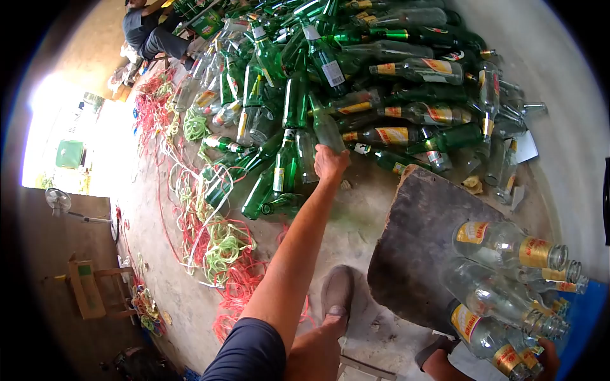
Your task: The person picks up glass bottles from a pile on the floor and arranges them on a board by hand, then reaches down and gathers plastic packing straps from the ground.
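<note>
My left hand (332,162) reaches into the big heap of bottles, its fingers wrapped round the lower end of a dull green glass bottle (327,130). That bottle's neck points away from me. Green bottles (287,166) lie close beside the hand. At the lower right edge, my right hand (548,360) is dark and partly cut off. Its fingers appear closed at the neck of a clear glass bottle (488,336) with yellow-and-red labels. Several similar clear bottles (483,286) lie stacked there, over the end of a dark worn board (422,238).
Tangled red and green plastic strips (222,251) cover the floor left of the heap. A person (149,35) sits at the upper left. A pedestal fan (58,200) and a cardboard box (86,289) stand at the left. Something blue (588,317) lies at the right edge.
</note>
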